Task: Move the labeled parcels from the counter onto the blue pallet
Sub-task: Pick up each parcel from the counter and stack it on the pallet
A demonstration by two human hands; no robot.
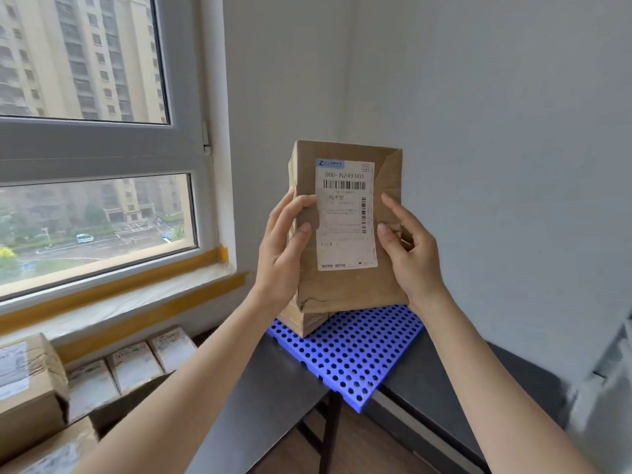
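I hold a brown cardboard parcel (345, 285) upright in the air, its white shipping label facing me. My left hand (285, 248) grips its left edge and my right hand (410, 248) grips its right edge. Below and behind it lies the blue perforated pallet (359, 354) on a dark counter (273, 388). Another parcel (304, 321) rests on the pallet's far left corner, mostly hidden by the one I hold. Several more labeled parcels (133, 367) sit in a row at the lower left, under the window sill.
A larger taped box (27, 381) stands at the far left edge. A window with a yellow-taped sill (136, 295) fills the left. White walls meet in a corner behind the pallet. A gap with wooden floor (342, 449) shows between the counter sections.
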